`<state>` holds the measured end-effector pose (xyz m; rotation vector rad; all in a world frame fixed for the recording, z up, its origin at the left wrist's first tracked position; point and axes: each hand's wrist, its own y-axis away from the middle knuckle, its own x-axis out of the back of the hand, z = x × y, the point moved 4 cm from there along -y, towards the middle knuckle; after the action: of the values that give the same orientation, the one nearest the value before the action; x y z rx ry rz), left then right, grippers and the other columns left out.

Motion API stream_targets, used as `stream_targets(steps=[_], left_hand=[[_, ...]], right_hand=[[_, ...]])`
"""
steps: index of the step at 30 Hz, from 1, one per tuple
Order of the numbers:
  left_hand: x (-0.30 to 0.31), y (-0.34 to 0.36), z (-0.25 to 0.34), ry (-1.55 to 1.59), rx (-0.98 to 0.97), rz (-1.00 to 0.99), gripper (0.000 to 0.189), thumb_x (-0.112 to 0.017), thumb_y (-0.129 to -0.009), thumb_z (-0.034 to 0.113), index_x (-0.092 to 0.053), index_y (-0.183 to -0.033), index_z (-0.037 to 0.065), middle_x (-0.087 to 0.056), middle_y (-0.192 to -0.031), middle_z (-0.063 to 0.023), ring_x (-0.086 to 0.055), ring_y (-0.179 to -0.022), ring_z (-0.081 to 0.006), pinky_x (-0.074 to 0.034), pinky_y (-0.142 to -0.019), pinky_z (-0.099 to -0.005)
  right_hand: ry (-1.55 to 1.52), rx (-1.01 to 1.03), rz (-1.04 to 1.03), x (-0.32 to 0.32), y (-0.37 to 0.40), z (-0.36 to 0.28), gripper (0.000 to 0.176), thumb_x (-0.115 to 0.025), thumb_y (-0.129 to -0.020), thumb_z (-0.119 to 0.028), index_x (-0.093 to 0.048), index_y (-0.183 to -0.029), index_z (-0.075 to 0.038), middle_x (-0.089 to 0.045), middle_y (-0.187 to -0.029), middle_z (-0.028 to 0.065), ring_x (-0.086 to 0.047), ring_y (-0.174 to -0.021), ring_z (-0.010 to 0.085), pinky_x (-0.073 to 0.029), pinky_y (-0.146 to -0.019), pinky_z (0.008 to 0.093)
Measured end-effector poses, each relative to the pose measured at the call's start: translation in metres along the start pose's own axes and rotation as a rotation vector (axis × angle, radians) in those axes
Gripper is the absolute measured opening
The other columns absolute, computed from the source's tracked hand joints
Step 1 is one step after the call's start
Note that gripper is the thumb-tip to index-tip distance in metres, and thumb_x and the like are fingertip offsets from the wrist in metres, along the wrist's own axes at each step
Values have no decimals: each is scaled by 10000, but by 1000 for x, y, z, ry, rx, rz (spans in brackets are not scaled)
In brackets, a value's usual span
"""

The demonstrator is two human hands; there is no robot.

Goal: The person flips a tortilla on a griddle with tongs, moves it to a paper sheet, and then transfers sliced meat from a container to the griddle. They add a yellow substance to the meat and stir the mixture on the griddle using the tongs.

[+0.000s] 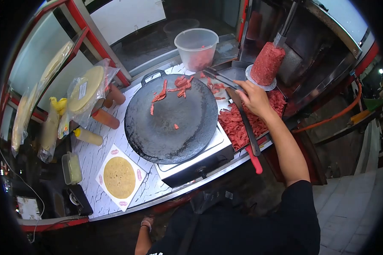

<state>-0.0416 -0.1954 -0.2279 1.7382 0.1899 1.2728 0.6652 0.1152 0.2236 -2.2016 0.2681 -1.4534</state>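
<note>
My right hand (255, 100) is closed around metal tongs (224, 78), whose tips point left over the far right rim of the black griddle (168, 127). Thin strips of reddish meat (159, 95) lie on the griddle's far half, with one small piece near the middle. Below my right hand, a tray of sliced meat (236, 127) is heaped full. A long dark-handled utensil (247, 129) lies across it, beside a red knife handle (255, 161). My left hand (147, 222) hangs low in front of the counter, away from everything; its fingers are too small to make out.
A meat cone (266, 64) stands on a vertical spit at the back right. Behind the griddle is a clear plastic tub (196, 51) with some meat. A flatbread (119, 177) lies on paper at left, near sauce bottles (88, 136) and bagged flatbreads (86, 89).
</note>
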Motion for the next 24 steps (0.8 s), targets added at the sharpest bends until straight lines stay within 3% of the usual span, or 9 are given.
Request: stream_targets(steps=[1,5,7,12,16,19,20,22,24], left_hand=[[4,4,0,25,-20,79,444,-434,-1034,349,-657,-1354,137,-682,-1367,-89,-657,-1251,-289,-448,-1104,-541],[-3,-3,3,162,81,-8,410,-414,-1034,312,-674,-1300,138,-705,-1292,-99,-679,-1186,-287,-487,-1022,-506],[-9,-6,1,216,126,-5,398,-403,-1035,293,-683,-1272,138,-717,-1255,-105,-691,-1154,-286,-507,-982,-488],[1,-19,-12,321,233,20,383,-378,-1035,246,-704,-1204,139,-746,-1162,-118,-719,-1073,-283,-555,-881,-444],[6,-24,-27,411,410,96,387,-357,-1036,208,-721,-1149,140,-770,-1087,-128,-742,-1008,-281,-595,-799,-409],[-15,-30,-57,346,163,121,381,-428,-986,228,-718,-1216,140,-672,-1345,-148,-655,-1206,-361,-531,-1019,-466],[-15,-17,-45,493,94,497,350,-417,-1022,213,-741,-1145,163,-777,-1074,-116,-747,-972,-256,-579,-807,-406],[-12,-3,-51,266,105,92,385,-466,-975,204,-671,-1297,156,-700,-1297,-160,-694,-1154,-348,-555,-988,-470],[-20,6,-43,211,71,62,361,-472,-970,196,-694,-1251,153,-713,-1261,-157,-703,-1135,-342,-563,-969,-470]], right_hand=[[17,-58,-20,6,-1,0,355,-634,-987,-238,-631,-1326,-136,-647,-959,162,-662,-889,405,-521,-747,497],[23,-67,82,10,-11,-41,384,-624,-998,-227,-606,-1350,-75,-651,-1027,195,-658,-939,420,-519,-799,491],[-43,-61,-7,3,-20,-98,382,-593,-1005,-220,-600,-1376,-127,-661,-1057,195,-665,-948,420,-531,-795,511],[-73,-27,-173,-66,-26,-199,355,-559,-1002,-243,-592,-1327,-106,-649,-1094,192,-692,-811,447,-558,-715,565],[13,-95,-255,-85,-15,-188,362,-561,-998,-234,-593,-1338,-115,-656,-1095,186,-696,-843,434,-563,-729,554],[45,-162,-171,-61,3,-151,354,-577,-988,-204,-616,-1337,-157,-662,-1093,165,-695,-883,407,-570,-746,519],[74,-158,-156,-50,6,-142,352,-591,-986,-198,-620,-1336,-164,-664,-1082,160,-693,-897,397,-565,-752,516],[57,-74,-23,-43,13,-113,330,-606,-997,-224,-626,-1323,-176,-656,-1043,157,-681,-892,404,-549,-743,523],[82,-145,-50,-31,11,-95,323,-602,-1002,-223,-621,-1321,-177,-646,-1022,158,-673,-890,416,-542,-738,523]])
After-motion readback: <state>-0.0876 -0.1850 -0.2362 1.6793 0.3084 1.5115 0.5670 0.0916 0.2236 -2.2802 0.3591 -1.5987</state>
